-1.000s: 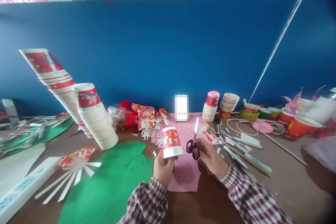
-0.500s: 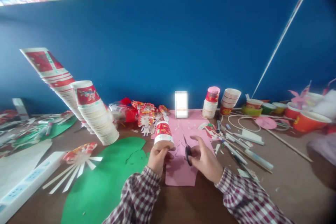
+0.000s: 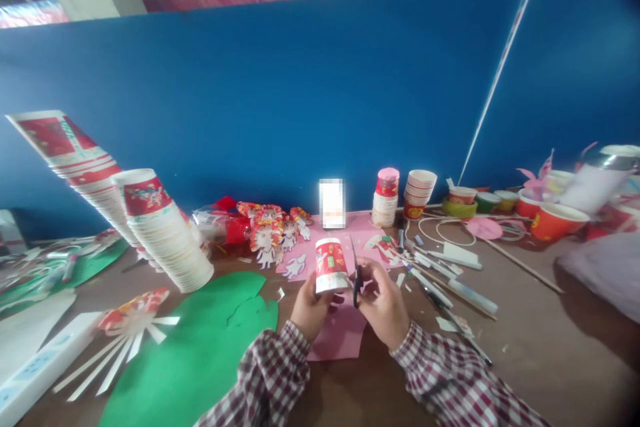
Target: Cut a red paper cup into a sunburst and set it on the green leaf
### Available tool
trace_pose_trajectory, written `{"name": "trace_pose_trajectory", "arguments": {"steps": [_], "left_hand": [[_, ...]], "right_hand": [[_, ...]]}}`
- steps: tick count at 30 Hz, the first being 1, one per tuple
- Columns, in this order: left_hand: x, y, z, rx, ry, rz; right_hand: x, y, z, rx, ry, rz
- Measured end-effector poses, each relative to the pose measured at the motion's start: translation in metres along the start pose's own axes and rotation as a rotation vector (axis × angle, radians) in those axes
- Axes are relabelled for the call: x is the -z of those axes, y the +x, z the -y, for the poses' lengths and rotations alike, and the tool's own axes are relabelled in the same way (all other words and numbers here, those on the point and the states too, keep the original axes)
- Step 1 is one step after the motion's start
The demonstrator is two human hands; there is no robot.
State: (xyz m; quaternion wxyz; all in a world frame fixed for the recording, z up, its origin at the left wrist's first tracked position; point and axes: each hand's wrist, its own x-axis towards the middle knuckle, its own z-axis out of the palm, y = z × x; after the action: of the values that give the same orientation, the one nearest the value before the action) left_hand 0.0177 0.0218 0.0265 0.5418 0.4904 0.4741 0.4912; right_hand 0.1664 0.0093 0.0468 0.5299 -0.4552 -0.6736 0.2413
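My left hand [image 3: 311, 310] is closed around the lower end of a red and white paper cup [image 3: 331, 260], held nearly upright with its printed side facing away from me toward the wall side. In my right hand [image 3: 384, 300] is a pair of scissors [image 3: 357, 283], the fingers around its black handles and the blades pointing up just beside the cup's right side. Whether the blades touch the cup I cannot tell. Below both hands lies a pink paper sheet [image 3: 340, 333]. Cut-out paper figures [image 3: 267, 240] lie behind the left hand.
Tall paper cup stacks [image 3: 163, 227] lean at the left. A green paper shape [image 3: 200, 347] and a white power strip [image 3: 45, 360] lie left of my arms. Pens and brushes [image 3: 475, 297] are scattered right, with orange bowls [image 3: 557, 221] beyond. A blue partition [image 3: 300, 93] closes the back.
The cup has turned more upright and moved right, closer to the scissors. My right fingers have drawn in around the handles. The whole view has shifted a little.
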Motion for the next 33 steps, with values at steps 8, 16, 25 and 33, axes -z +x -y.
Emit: {"name": "trace_pose_trajectory", "arguments": {"steps": [8, 16, 25, 33], "left_hand": [[0.010, -0.010, -0.005, -0.082, -0.171, 0.272], [0.011, -0.008, -0.004, -0.013, -0.541, 0.205], [0.028, 0.000, -0.016, 0.167, -0.728, -0.075], [0.043, 0.002, -0.019, 0.229, -1.011, 0.044]], "right_hand": [[0.003, 0.000, -0.013, 0.073, -0.216, -0.050], [-0.001, -0.005, -0.018, 0.144, -0.309, -0.005], [-0.007, -0.006, -0.004, -0.028, -0.034, 0.141], [-0.009, -0.007, 0.002, -0.135, 0.057, 0.296]]}}
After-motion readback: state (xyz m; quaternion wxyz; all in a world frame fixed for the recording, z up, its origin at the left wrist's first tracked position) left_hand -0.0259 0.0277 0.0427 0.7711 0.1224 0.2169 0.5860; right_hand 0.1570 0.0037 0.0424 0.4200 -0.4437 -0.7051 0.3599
